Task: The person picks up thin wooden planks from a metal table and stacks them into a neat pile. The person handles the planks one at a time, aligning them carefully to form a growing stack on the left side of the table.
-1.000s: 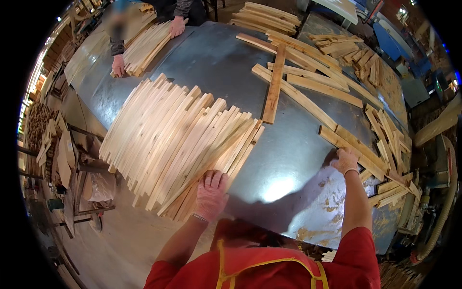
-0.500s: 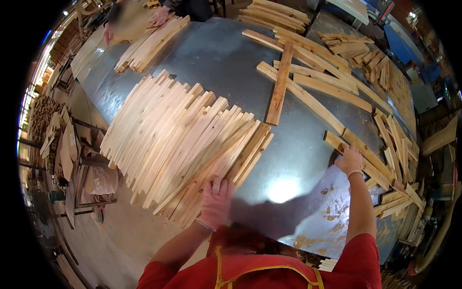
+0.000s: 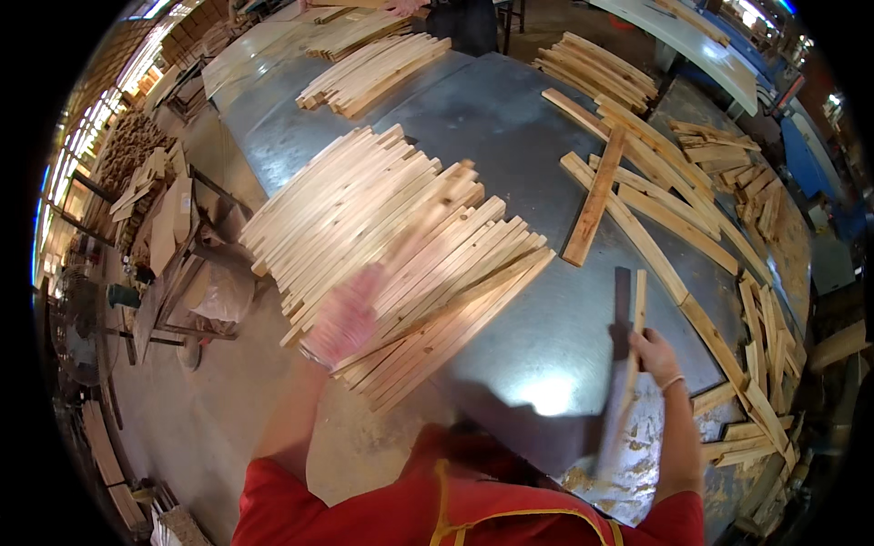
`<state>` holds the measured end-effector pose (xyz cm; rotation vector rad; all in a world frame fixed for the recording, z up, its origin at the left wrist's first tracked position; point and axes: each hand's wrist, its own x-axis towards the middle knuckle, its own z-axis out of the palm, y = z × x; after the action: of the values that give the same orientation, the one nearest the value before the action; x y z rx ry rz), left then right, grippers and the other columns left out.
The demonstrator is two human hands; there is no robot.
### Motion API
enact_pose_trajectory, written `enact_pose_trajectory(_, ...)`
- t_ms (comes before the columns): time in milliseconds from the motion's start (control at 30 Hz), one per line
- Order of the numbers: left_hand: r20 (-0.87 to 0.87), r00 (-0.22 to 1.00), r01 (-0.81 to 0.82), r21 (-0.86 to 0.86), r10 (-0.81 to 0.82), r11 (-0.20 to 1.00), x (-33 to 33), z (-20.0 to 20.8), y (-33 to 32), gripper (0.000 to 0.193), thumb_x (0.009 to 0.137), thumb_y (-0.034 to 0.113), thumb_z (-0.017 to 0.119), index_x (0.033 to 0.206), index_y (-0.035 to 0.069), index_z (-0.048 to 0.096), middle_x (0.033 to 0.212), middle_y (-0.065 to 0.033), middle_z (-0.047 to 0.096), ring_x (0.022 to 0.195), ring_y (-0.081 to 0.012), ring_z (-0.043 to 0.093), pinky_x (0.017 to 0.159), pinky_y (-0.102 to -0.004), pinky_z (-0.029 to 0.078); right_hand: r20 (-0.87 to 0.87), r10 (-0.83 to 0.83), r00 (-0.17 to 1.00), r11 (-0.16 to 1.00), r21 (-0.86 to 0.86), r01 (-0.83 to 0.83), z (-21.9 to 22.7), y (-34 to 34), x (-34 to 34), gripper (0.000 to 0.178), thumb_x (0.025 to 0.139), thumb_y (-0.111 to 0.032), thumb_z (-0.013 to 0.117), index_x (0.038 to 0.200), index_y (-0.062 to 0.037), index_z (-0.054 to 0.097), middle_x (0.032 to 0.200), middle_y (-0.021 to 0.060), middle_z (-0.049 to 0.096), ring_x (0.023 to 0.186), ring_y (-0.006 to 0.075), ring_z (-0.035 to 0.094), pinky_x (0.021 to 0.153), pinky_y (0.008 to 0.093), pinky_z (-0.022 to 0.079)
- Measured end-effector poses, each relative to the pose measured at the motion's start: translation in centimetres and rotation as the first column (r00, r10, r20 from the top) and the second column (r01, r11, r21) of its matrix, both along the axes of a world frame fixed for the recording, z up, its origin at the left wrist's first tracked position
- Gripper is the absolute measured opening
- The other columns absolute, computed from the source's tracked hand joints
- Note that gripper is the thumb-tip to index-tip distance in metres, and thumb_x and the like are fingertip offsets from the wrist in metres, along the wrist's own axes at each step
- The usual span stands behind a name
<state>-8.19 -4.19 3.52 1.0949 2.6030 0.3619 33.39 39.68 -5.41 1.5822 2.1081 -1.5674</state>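
floor side: a metal rack [image 3: 187, 273] with offcuts stood left of the table, apart from the work.
left hand [image 3: 344, 318]: blurred; it lay flat on the near end of the fanned pile of slats [image 3: 391, 237], fingers spread, closed on nothing that could be made out.
pile of slats: it rested on the metal table [image 3: 537, 355]; the long axes ran from near-left to far-right, and the near ends overhung the table's edge.
right hand [image 3: 654, 357]: closed around the lower part of a single slat [image 3: 637, 314], which stood almost straight away from the person, its far end above the table.
key relation: the pile lay to the left of the held slat, separated by bare metal; the left hand was already on it, the right hand well apart.
far right: loose slats [image 3: 637, 182] lay crossed and scattered towards the table's right edge.
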Motion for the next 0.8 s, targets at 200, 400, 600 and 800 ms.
enact_pose_trajectory(200,-0.497,0.837,0.135,-0.216,-0.228,0.967,1.2,-3.1,2.4,0.071,0.090,0.029,0.073,0.154,0.004,0.052,0.150,-0.0169,0.059,0.134,-0.0354,0.058,0.112,-0.0503,0.047,-0.425,-0.513,0.746,0.829,-0.471,0.302,-9.3,-15.8,-10.0,0.044,0.107,-0.052,0.066,0.120,-0.0095,0.061,0.086,0.0037,0.066,0.067,0.0130,0.063,0.056,0.0295,0.051)
enact_pose_trajectory(400,-0.196,0.859,0.499,0.109,-0.473,0.860,14.6,-7.5,5.5,0.065,0.089,0.023,0.069,0.150,0.004,0.055,0.153,-0.0157,0.055,0.141,-0.0381,0.051,0.119,-0.0530,0.041,-0.411,-0.012,0.912,0.812,-0.536,-0.231,-6.5,-17.9,-16.8,0.026,0.110,-0.034,0.061,0.110,-0.0094,0.068,0.082,0.0020,0.063,0.067,0.0127,0.059,0.061,0.0301,0.051)
enact_pose_trajectory(600,-0.346,0.863,0.443,0.163,-0.369,0.882,12.0,-11.8,7.1,0.056,0.078,0.008,0.068,0.133,0.008,0.061,0.134,-0.0128,0.059,0.135,-0.0370,0.054,0.116,-0.0538,0.043,-0.150,0.050,0.987,0.845,0.534,0.038,-1.4,-2.3,-20.5,0.049,0.098,-0.040,0.065,0.133,-0.0063,0.066,0.120,0.0255,0.074,0.104,0.0400,0.072,0.093,0.0511,0.057)
enact_pose_trajectory(800,-0.387,0.854,0.445,0.200,-0.347,0.873,11.8,-12.6,7.0,0.046,0.075,0.008,0.070,0.121,0.011,0.066,0.131,-0.0122,0.062,0.127,-0.0370,0.059,0.110,-0.0546,0.046,0.150,0.022,0.988,0.699,0.705,-0.123,-2.0,1.4,-28.6,0.057,0.096,-0.024,0.066,0.149,-0.0089,0.052,0.135,0.0227,0.063,0.119,0.0452,0.066,0.103,0.0538,0.053)
